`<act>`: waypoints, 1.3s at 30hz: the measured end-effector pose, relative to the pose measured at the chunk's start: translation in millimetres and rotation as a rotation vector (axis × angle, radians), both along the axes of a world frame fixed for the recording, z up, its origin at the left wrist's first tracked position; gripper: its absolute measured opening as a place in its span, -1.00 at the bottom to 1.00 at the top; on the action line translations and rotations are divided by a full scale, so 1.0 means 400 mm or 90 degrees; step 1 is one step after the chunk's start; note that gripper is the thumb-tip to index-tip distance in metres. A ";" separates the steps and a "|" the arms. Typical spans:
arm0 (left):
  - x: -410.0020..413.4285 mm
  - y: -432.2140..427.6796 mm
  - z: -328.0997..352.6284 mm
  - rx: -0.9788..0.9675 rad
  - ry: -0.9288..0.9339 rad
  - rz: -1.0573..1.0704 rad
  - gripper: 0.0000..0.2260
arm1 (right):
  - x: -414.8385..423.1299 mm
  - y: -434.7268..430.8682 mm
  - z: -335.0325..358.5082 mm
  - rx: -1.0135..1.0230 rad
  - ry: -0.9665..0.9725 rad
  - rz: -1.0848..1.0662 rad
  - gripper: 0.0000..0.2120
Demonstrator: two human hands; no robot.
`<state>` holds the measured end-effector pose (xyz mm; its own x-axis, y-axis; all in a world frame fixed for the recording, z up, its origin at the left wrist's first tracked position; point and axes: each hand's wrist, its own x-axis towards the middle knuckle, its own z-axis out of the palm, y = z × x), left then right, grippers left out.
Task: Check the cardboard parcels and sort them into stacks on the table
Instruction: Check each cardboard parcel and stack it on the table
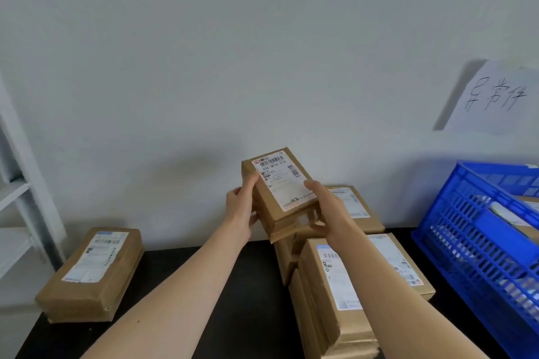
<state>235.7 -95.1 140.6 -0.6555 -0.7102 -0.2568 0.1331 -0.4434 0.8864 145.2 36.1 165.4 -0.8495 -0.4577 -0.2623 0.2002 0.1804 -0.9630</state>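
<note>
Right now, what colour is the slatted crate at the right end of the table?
Bright blue: the crate shows clearly in the head view, standing right of the parcel stacks.

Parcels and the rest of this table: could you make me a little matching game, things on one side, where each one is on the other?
Things
1. held parcel
2. lone parcel
3. blue crate
4. handwritten paper sheet

Places
A. on the wall, upper right
B. table's left end
C. between both hands, above the table
D. table's right end

Pairs: 1-C, 2-B, 3-D, 4-A

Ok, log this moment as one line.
phase: checking | held parcel: label up | left hand, right hand: gripping | lone parcel: table left
</note>
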 end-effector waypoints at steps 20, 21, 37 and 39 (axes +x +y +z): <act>-0.373 0.064 -0.012 -0.043 -0.073 -0.114 -0.56 | -0.365 -0.015 -0.067 0.057 -0.029 0.026 -0.59; -0.381 0.063 -0.017 -0.047 -0.077 -0.105 -0.57 | -0.373 -0.018 -0.070 0.056 -0.029 0.029 -0.61; -0.404 0.046 -0.021 -0.126 -0.103 0.029 -0.73 | -0.399 -0.014 -0.054 0.026 0.158 0.006 -0.47; -0.382 0.032 -0.013 -0.187 -0.119 0.063 -0.61 | -0.376 -0.016 -0.033 0.000 0.285 -0.051 -0.54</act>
